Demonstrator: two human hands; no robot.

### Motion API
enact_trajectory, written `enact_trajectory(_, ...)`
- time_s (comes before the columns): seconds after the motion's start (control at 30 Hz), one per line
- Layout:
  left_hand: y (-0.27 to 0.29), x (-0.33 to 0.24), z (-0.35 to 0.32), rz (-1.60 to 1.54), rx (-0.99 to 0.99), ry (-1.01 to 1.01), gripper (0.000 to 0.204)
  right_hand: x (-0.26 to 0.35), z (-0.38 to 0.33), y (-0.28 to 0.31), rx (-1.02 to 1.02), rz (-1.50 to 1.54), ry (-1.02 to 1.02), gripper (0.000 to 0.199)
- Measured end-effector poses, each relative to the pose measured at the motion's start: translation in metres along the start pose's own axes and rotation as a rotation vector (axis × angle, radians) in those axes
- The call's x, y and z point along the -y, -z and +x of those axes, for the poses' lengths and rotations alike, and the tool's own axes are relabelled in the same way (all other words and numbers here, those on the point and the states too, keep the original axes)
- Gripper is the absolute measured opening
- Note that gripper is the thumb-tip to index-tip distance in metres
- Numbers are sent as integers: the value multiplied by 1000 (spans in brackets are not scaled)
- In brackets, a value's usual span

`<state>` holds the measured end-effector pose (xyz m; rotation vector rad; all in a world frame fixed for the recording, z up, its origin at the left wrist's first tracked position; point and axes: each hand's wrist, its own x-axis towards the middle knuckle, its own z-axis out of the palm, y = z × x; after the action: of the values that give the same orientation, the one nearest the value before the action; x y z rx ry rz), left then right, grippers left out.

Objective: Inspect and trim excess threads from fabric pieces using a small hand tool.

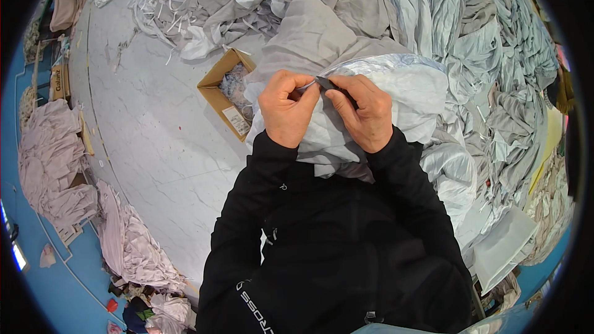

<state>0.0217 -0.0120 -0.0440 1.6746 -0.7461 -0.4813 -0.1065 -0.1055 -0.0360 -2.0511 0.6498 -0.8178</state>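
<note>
My left hand [286, 110] pinches the edge of a pale grey-white garment [408, 93] that lies bunched in front of me. Close beside it, my right hand [365, 114] grips a small dark tool [328, 83], its tip pressed against the cloth edge between the two hands. Both hands touch the same fold of fabric at the picture's middle. Black sleeves cover both forearms. How the tool's tip meets the cloth is too small to tell.
An open cardboard box [218, 81] with small pale pieces stands left of my hands on the white marbled table [154, 142]. Heaps of grey and light-blue garments [470, 37] fill the back and right. Pinkish cloth piles [52, 167] lie on the blue floor at left.
</note>
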Motion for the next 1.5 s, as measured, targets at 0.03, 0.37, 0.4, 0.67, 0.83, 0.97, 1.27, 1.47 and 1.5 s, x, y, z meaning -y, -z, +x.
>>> enact_trajectory(0.03, 0, 0, 0, 4, 1, -2, 8, 0, 0, 0, -9, 2, 7, 19)
enact_trajectory(0.37, 0, 1, 0, 6, 2, -12, 8, 0, 1, 1, 6, 8, -21, 18)
enact_trajectory(0.4, 0, 1, 0, 6, 2, -11, 8, 0, 0, 2, 8, 7, -35, 18)
enact_trajectory(0.67, -5, 1, -2, 134, -75, -208, 14, 0, -1, 10, 6, 14, -43, 18)
enact_trajectory(0.83, -9, 4, -5, 207, -135, -346, 17, 7, -2, 12, 17, -38, -13, 19)
enact_trajectory(0.97, -11, 9, -6, 287, -167, -476, 21, 8, -3, 13, 23, -42, -17, 19)
enact_trajectory(1.27, -12, 10, -6, 348, -184, -603, 24, 10, -7, 15, 19, -71, -29, 19)
enact_trajectory(1.47, -12, 11, -6, 374, -183, -628, 24, 5, -7, 21, 31, -84, -30, 20)
enact_trajectory(1.5, -11, 11, -7, 374, -183, -627, 24, 2, -6, 22, -26, -50, -35, 22)
